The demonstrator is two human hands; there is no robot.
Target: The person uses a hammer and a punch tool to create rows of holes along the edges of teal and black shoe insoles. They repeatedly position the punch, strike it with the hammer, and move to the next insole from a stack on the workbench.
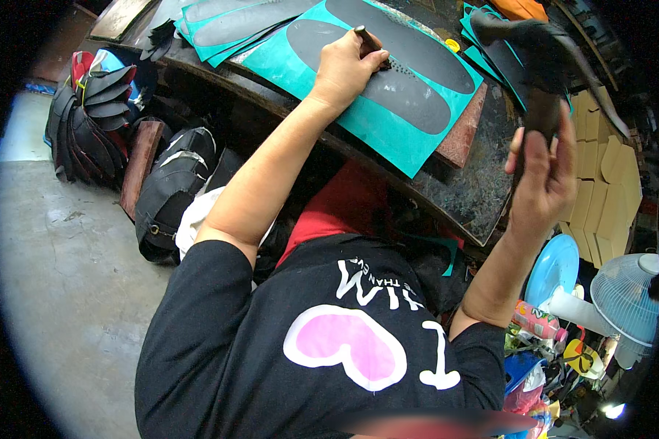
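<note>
A teal sheet point(410, 155) with dark grey sole-shaped areas lies on the workbench. My left hand point(342, 72) is closed around a short, slim punch point(360, 32), standing nearly upright on the nearer sole shape point(410, 104). Beside its lower end, small dark holes dot the grey surface. The punch's tip is hidden behind my fingers. Raised at the right, my right hand point(543, 172) grips the dark handle of a hammer point(540, 106). Its head is up and apart from the punch, somewhat blurred.
More teal sheets point(234, 25) lie at the bench's far left. A reddish-brown slab point(465, 128) shows under the sheet's right corner. Bundled black pieces point(88, 124) stand on the floor at left. A fan point(626, 296), a blue round object point(553, 271) and folded cardboard point(600, 190) stand right.
</note>
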